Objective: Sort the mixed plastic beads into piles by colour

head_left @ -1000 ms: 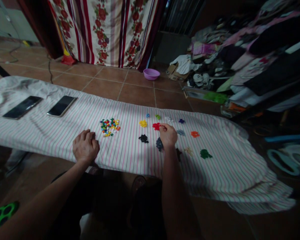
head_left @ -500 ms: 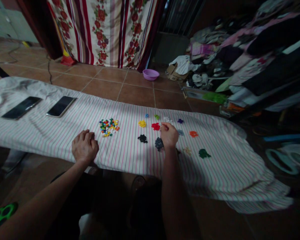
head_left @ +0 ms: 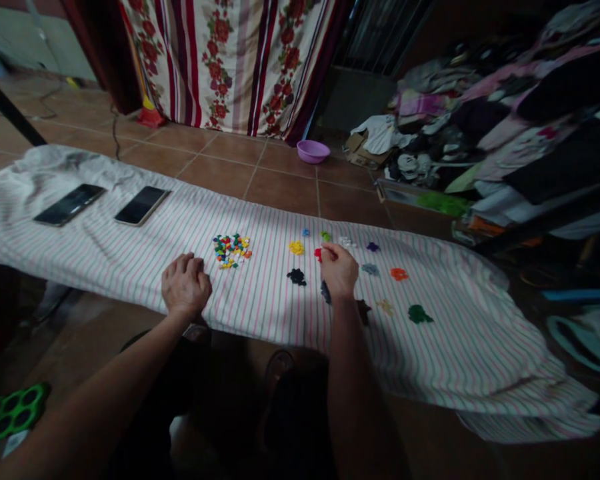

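Head view, looking down: a striped cloth spreads before me with piles of small coloured pieces on it, and my two hands are well apart. My right hand is at the red pile, partly covering it; thumb and forefinger are drawn close, but I cannot tell whether a piece is pinched between them. My left hand lies palm down on the cloth, fingers loosely bent, near the mixed pile, with nothing visible in its grasp. Close about the red are the yellow pile to its left, the lime green pile just beyond, and the dark grey pile nearer me, half hidden by my hand. Such near neighbours call, I judge, for small, tidy movements: fingertips only, the other fingers tucked in, and any piece let go low, so it cannot bounce into another colour. My forearm appears between the dark grey and the brown pile, so a slightly raised wrist should spare both a sweep. Light is dim, so the black pile and dark grey deserve a second look. A calm left hand helps too: tugging the cloth could jostle everything.
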Motion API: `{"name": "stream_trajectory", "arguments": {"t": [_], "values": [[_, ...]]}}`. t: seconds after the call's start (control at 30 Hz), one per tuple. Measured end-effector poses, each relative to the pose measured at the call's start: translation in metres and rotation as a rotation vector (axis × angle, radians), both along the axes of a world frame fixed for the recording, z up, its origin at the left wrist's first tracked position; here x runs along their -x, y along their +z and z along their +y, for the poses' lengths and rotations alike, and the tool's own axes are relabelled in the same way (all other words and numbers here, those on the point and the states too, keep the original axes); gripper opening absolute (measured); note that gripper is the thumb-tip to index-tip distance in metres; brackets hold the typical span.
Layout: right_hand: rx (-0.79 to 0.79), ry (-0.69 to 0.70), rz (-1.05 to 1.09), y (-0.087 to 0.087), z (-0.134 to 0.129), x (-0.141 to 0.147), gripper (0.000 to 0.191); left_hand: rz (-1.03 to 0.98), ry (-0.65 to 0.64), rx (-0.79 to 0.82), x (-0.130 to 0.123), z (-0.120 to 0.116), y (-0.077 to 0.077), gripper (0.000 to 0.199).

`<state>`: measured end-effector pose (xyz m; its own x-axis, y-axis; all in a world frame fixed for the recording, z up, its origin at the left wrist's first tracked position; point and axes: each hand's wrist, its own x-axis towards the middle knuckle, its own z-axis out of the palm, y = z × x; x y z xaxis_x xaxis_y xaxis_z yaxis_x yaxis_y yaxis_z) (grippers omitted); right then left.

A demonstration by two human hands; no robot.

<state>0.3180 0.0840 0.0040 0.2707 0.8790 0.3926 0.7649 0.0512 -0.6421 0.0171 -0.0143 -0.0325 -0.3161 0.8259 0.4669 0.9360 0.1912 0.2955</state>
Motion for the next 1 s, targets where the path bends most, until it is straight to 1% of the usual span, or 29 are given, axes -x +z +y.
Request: {"name": "stream_trajectory", "arguments": {"t": [0.07, 0.2, 0.43, 0.57, 0.63, 0.73, 1.0], "values": [[0.001, 0.061, 0.001, 0.003, 0.0, 0.015, 0.031, -0.01, -0.003, 0.007, -0.001, 0.0, 0.001, 0.032], [0.017, 0.231, -0.016, 0.005, 0.0, 0.053, 0.03, -0.023, 0.004, 0.01, -0.001, 0.0, 0.003, 0.031], [0.068, 0.5, -0.069, -0.002, -0.003, 0.115, 0.032, -0.044, 0.006, 0.004, -0.001, 0.0, 0.002, 0.029], [0.081, 0.614, -0.163, -0.005, -0.006, 0.14, 0.041, -0.034, 0.011, 0.011, -0.002, 0.0, 0.003, 0.029], [0.083, 0.628, -0.209, -0.006, -0.007, 0.15, 0.042, -0.034, 0.011, 0.011, -0.002, 0.0, 0.003, 0.029], [0.078, 0.62, -0.255, -0.008, -0.009, 0.16, 0.037, -0.046, 0.004, 0.011, -0.002, 0.0, 0.003, 0.029], [0.062, 0.548, -0.295, -0.009, -0.008, 0.173, 0.028, -0.066, -0.004, 0.008, -0.002, 0.0, 0.006, 0.027]]}}
